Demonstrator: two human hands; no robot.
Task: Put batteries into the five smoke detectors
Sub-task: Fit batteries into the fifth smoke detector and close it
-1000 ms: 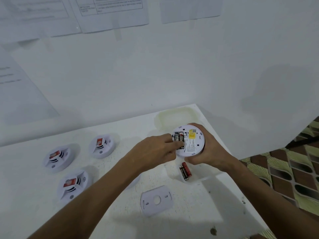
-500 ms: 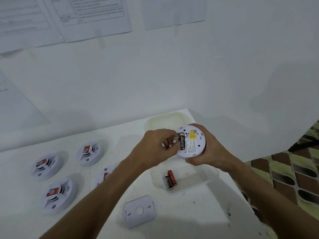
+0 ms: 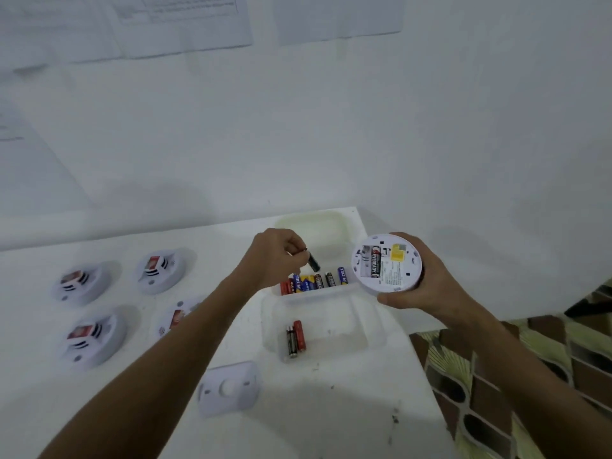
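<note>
Currently the left hand [image 3: 275, 256] pinches a battery [image 3: 313, 262] over the box [image 3: 318, 293]; the right hand [image 3: 420, 283] cups the smoke detector [image 3: 385, 268] — light, rigid, smooth — by its rim.

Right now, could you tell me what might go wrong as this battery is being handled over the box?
1. The left hand only pinches the battery by its top end, so it could slip into the battery box.
2. The right hand holds the smoke detector tilted past the table edge; the Eveready cell might fall out.
</note>
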